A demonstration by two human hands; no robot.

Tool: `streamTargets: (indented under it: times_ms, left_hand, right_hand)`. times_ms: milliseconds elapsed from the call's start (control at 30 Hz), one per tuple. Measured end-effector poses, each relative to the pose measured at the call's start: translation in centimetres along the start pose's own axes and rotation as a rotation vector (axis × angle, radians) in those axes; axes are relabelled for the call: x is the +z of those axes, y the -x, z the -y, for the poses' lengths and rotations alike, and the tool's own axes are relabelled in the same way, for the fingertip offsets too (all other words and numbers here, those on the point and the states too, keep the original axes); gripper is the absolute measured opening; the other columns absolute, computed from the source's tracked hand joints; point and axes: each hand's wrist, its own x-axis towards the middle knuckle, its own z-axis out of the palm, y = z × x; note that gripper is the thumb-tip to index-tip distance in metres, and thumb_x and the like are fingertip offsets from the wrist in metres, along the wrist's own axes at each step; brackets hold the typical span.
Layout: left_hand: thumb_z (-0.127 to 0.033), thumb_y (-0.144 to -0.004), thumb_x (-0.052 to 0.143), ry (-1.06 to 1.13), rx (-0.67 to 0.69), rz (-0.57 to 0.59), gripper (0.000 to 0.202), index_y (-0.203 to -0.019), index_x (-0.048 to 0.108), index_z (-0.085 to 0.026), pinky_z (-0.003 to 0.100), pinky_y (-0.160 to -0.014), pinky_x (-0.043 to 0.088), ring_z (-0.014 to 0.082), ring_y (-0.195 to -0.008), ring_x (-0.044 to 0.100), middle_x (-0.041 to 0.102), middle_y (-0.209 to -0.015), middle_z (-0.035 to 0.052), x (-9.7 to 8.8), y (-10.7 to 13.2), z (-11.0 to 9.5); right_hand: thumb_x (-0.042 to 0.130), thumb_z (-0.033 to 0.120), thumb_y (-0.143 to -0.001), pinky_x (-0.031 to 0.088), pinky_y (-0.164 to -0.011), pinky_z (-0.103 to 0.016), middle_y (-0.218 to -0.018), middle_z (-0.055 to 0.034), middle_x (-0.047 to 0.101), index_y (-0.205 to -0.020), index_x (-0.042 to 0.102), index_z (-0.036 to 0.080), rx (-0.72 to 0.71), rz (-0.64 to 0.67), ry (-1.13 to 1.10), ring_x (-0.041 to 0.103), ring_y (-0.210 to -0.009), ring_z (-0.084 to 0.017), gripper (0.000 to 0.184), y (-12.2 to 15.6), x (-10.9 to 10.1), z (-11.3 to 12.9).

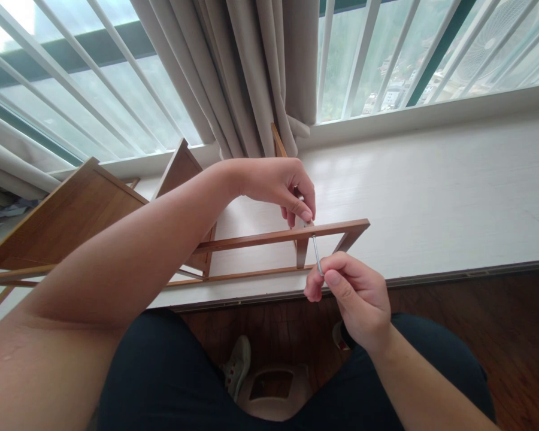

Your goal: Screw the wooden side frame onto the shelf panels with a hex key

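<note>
Across a glossy white ledge (pixel 431 197), a brown wooden frame (pixel 251 240) seems part-fastened, left hand (pixel 287 188) pinched behind, right hand (pixel 357 299) gripping a silver metal rod (pixel 316 252).

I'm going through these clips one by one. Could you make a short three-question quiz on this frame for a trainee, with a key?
1. Multiple choice: which hand holds the thin metal rod? A) left; B) right; C) neither.
2. True or false: the left hand is on the near side of the wooden rail, by the wearer's body.
3. Fill in: a greyish ____ hangs between the barred windows.

Key:
1. B, the right hand, below the rail in the picture.
2. False; it is on the rail's far side, its fingertips close to the wood.
3. Curtain.
</note>
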Motion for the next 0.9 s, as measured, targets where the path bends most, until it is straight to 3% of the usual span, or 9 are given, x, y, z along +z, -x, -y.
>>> streamTargets:
  times_ms: [267,900]
  left_hand:
    - [-0.042,-0.079,0.079,0.021,-0.011,0.011,0.022,-0.093,0.084,-0.026,0.025,-0.080,0.053,0.0158,-0.079,0.072,0.078,-0.085,0.0013,-0.05,0.01,0.13]
    - [-0.043,-0.078,0.080,0.053,0.000,0.025,0.023,-0.092,0.084,-0.025,0.023,-0.077,0.053,0.0152,-0.077,0.072,0.079,-0.084,0.0019,-0.03,0.01,0.07]
  right_hand:
    - [0.060,0.029,-0.103,0.051,-0.059,-0.028,-0.076,-0.0015,0.071,-0.095,0.069,0.022,0.027,-0.021,-0.075,0.064,-0.067,-0.015,0.013,0.03,0.04,-0.03]
    - [0.056,0.024,-0.104,0.051,-0.062,-0.029,-0.077,-0.0020,0.070,-0.097,0.069,0.021,-0.081,-0.026,0.067,0.064,-0.069,-0.015,0.015,0.40,-0.05,-0.06]
